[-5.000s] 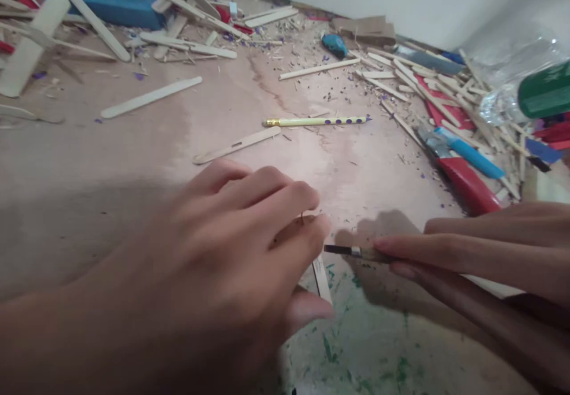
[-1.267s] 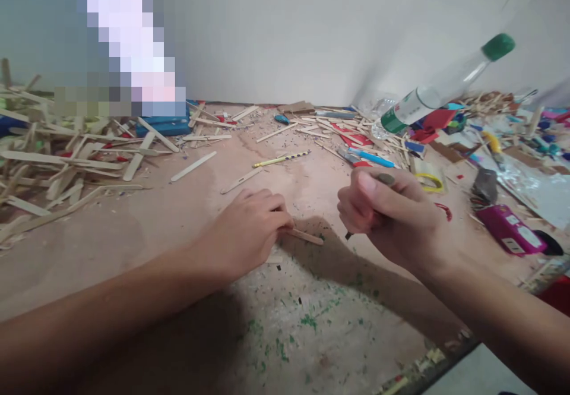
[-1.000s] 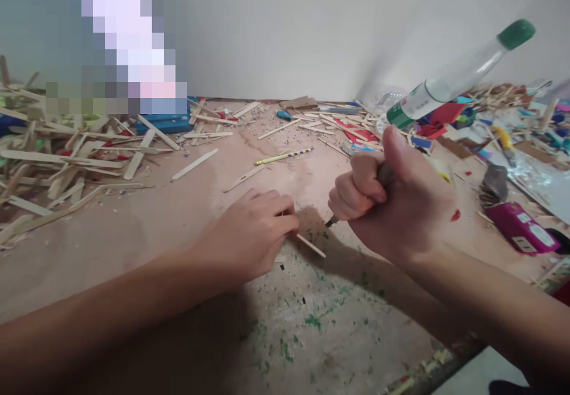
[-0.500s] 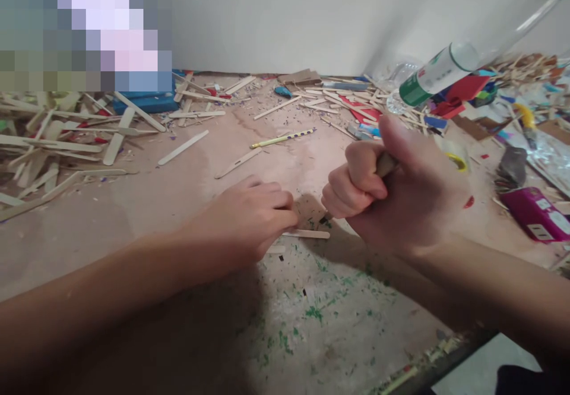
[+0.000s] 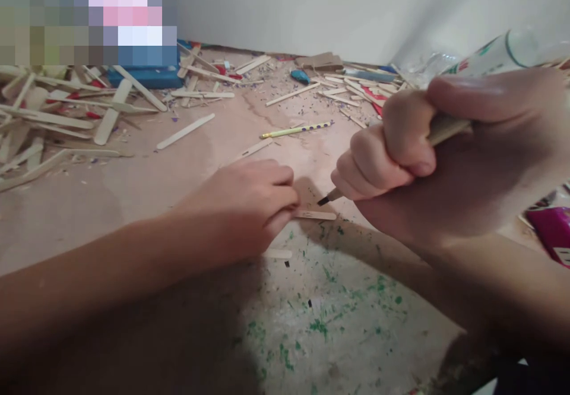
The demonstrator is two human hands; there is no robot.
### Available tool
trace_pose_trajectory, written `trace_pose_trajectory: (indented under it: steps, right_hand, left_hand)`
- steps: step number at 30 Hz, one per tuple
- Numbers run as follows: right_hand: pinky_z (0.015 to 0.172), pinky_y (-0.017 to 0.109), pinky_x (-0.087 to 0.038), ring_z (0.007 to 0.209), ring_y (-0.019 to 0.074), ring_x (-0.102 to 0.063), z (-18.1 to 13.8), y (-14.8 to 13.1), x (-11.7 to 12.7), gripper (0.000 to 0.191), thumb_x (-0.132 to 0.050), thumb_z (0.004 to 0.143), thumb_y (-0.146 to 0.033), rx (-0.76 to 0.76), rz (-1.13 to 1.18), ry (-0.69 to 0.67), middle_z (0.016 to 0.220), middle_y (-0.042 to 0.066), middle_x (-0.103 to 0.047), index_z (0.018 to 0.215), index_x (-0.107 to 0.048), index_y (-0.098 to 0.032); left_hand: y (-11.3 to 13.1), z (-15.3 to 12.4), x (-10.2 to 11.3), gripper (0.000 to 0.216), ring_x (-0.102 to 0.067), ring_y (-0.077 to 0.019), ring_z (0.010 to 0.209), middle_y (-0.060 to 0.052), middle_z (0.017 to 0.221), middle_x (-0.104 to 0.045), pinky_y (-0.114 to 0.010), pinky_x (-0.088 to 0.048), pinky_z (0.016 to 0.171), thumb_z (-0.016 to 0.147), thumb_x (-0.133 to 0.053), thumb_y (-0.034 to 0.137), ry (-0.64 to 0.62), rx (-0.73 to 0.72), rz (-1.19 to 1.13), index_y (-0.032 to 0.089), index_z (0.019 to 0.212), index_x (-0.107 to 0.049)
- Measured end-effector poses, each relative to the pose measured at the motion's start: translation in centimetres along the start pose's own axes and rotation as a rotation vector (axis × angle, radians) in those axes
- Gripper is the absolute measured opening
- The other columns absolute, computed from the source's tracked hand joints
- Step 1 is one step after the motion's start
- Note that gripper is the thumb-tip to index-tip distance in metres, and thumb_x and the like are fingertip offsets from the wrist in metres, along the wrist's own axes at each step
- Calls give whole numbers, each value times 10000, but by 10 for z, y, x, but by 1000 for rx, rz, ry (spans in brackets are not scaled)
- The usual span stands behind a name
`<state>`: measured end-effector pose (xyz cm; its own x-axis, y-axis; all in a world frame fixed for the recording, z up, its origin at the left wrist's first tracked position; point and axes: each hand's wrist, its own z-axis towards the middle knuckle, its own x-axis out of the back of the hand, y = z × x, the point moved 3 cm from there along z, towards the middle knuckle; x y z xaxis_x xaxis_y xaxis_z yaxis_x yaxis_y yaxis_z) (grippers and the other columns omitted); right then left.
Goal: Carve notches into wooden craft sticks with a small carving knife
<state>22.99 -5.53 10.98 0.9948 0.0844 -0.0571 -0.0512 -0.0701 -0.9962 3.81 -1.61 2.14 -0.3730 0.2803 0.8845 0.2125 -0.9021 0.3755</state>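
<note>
Below a grey wall (image 5: 285, 9), green-flecked tabletop (image 5: 351, 324)

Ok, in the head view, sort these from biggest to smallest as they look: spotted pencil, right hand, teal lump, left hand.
1. Right hand
2. Left hand
3. Spotted pencil
4. Teal lump

The right hand seems nearer the camera, so its lead is only apparent.

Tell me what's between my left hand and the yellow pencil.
In the head view, a wooden stick lies between your left hand and the yellow pencil, its far end near the pencil.
</note>
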Motion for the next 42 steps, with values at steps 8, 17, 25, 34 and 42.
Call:
trace_pose_trajectory:
  steps: [8, 17, 25, 34, 42]
  right_hand:
    - [413, 322, -159, 349, 79, -150, 12, 6, -24, 966, -806, 1127, -280, -105, -14, 142, 411, -36, -26, 408, -169, -184]
    - [471, 349, -346, 414, 113, -260, -2, 27, -10, 826, -738, 1149, -285, -143, 3, 8, 469, -26, -221, 453, -298, -222]
    - [425, 356, -223, 456, 163, -241, -3, 35, 7, 604, -624, 1099, -314, 84, 179, 204, 506, -8, -250, 516, -471, -266]
    - [445, 394, -218, 491, 181, -252, 4, 39, -11, 591, -735, 1008, -269, 169, 271, 375, 573, -18, -169, 546, -367, -273]
    - [424, 358, -92, 449, 104, -133, 4, 32, -27, 790, -866, 893, -212, 76, 245, 561, 525, -47, -66, 526, -167, -225]
  left_hand:
    - [1, 1, 4, 320, -691, -238, 805, -16, 831, -779, -436, -438, 817, 1094, -640, 179, -8, 32, -63, 255, 825, -796]
    - [11, -7, 3, 206, -744, -266, 918, -21, 998, -811, -484, -523, 888, 1131, -730, 318, 79, 6, -129, 275, 931, -751]
    - [1, -7, -8, 469, -667, -512, 1672, -205, 1782, -711, -798, -496, 1423, 1121, -905, 553, -38, 41, 5, 267, 1493, -893]
    - [10, -11, -16, 590, -604, -507, 1769, -238, 1807, -707, -746, -446, 1507, 1088, -950, 574, 74, 141, 49, 162, 1500, -856]
    - [12, -7, -10, 646, -627, -529, 1750, -264, 1805, -711, -782, -493, 1489, 1136, -837, 647, 23, 135, 121, 125, 1515, -876]
